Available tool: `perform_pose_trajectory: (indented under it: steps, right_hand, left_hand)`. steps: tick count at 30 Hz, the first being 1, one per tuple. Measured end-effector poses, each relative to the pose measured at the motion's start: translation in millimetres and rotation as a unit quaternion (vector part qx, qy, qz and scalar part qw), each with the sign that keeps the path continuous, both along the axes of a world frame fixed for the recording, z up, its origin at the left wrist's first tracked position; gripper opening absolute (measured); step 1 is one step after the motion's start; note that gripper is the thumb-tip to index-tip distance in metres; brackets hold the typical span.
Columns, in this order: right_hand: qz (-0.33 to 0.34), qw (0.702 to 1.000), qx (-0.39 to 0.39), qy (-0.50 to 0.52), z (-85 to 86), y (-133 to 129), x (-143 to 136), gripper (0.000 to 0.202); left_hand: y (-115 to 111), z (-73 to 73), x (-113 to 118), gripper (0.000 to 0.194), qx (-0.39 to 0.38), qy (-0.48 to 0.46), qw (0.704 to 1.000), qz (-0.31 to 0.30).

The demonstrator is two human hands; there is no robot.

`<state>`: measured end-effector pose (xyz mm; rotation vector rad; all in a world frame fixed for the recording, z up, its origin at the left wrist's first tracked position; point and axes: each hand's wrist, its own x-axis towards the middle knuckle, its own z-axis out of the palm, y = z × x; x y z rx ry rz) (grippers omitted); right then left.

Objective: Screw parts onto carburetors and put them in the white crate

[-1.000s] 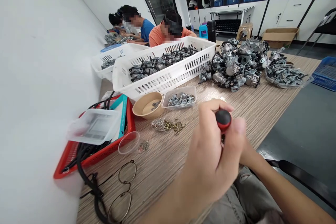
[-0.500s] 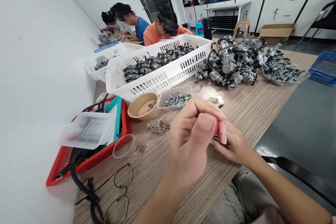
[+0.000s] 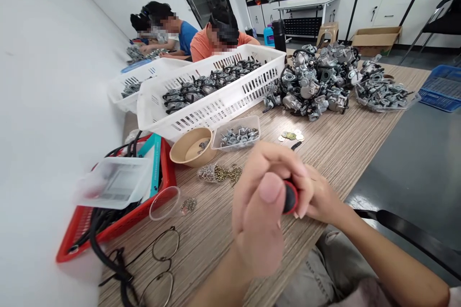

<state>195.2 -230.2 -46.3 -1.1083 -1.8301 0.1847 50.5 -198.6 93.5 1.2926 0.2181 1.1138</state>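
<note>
1. Head view, clock directions read from the handle with 12 at the top: the left hand [image 3: 261,220] is wrapped around a red-and-black rounded tool handle [image 3: 290,197]; its thumb lies on one side and its curled fingers on the other, with only the end of the handle showing.
2. Right hand [image 3: 320,196] sits at 3 o'clock, just beyond the left hand's fingers; its fingertips are mostly hidden, so I cannot tell whether they are clamped on anything.
3. Both hands are near the edge of the brown wood-grain desk [image 3: 212,230]; at 12 o'clock lie a few flat gold and silver discs [image 3: 291,136], with a small black piece [image 3: 296,145] beside them.
4. Between 10 and 11 stands a clear rectangular plastic tray [image 3: 237,147] of grey metal parts; just beside it, at 10, is a round tan bowl [image 3: 189,157]; nearer 9, small brass-coloured screws [image 3: 230,173] spread across the surface.
5. At 8 o'clock lie thin wire-framed eyeglasses [image 3: 169,261]; at 9, further out, is a red plastic basket [image 3: 108,241].
6. Towards 12 and 1, further back, rises a heap of silver-and-black metal assemblies [image 3: 313,86]; between 10 and 11 is a long white slotted plastic crate [image 3: 201,121] holding similar dark pieces; a person in an orange top [image 3: 199,47] sits behind it at 11.
</note>
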Motion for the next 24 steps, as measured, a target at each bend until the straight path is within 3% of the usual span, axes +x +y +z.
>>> perform_pose_trajectory:
  steps: [4,12,15,21,24]
  right_hand:
    - [0.004,1.000,0.006,0.004,3.1,0,2,0.028]
    - [0.012,1.000,0.006,0.016,0.3,1,1,0.037]
    - [0.009,1.000,0.011,0.019,0.3,2,1,0.034]
    - [0.007,1.000,0.008,0.024,-0.3,2,0,0.032]
    - [0.010,1.000,0.011,0.025,-0.8,2,0,0.033]
  left_hand:
    - [-7,-4.2,4,0.036,-0.020,-0.043,0.993,0.112]
    - [-10,-1.5,-1,0.065,0.002,-0.003,0.991,0.133]
    - [-15,-3.5,2,0.060,-0.001,0.006,0.987,0.161]
    - [-11,-6.3,10,0.052,0.028,-0.028,0.959,0.280]
    - [-14,-11.3,7,0.048,0.053,-0.050,0.960,0.269]
